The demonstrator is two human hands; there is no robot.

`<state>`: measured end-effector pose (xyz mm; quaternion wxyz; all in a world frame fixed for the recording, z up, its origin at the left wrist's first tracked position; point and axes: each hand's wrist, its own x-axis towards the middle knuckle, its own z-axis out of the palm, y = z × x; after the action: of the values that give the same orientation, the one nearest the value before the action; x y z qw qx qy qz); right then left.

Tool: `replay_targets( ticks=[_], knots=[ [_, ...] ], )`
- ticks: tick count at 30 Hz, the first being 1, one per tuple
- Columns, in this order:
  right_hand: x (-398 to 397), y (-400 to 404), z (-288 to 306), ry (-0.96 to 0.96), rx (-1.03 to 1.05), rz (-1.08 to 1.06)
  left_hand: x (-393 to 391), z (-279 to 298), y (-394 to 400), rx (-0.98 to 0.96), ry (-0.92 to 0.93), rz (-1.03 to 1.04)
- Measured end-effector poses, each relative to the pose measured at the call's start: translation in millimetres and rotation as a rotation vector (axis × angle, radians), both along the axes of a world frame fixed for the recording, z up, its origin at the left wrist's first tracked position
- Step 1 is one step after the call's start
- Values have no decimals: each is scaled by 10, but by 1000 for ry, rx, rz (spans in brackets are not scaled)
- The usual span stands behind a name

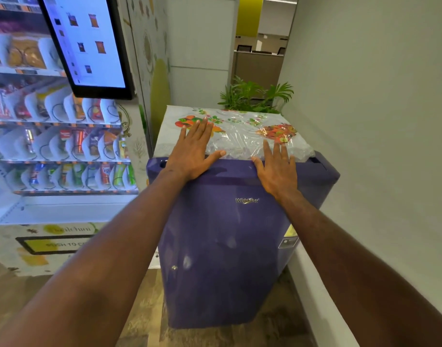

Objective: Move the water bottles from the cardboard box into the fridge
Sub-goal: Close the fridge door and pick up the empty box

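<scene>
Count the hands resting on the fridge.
2. The left hand lies flat on the fridge top's left front edge; the right hand lies flat at its right front edge, both over the floral cover.

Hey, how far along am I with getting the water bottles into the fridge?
Nothing looks done: no bottles and no cardboard box are in view. Right now your left hand and right hand lie flat on the top front edge of the purple fridge, partly on its plastic cover, and the door looks closed. Still left: open it, fetch the bottles, load them.
</scene>
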<state>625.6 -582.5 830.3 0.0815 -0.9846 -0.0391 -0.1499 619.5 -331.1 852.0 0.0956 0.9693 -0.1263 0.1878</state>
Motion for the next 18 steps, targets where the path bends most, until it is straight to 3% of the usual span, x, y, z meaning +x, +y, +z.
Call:
replay_targets(
  ticks=[10,18],
  knots=[
    [-370,-13,84,-135,62,7,-464,-104,-71,19,-71,-16],
    [-1097,-157,70,-161,-35,-18,-1360,-198,-148,59,-43,64]
  ],
)
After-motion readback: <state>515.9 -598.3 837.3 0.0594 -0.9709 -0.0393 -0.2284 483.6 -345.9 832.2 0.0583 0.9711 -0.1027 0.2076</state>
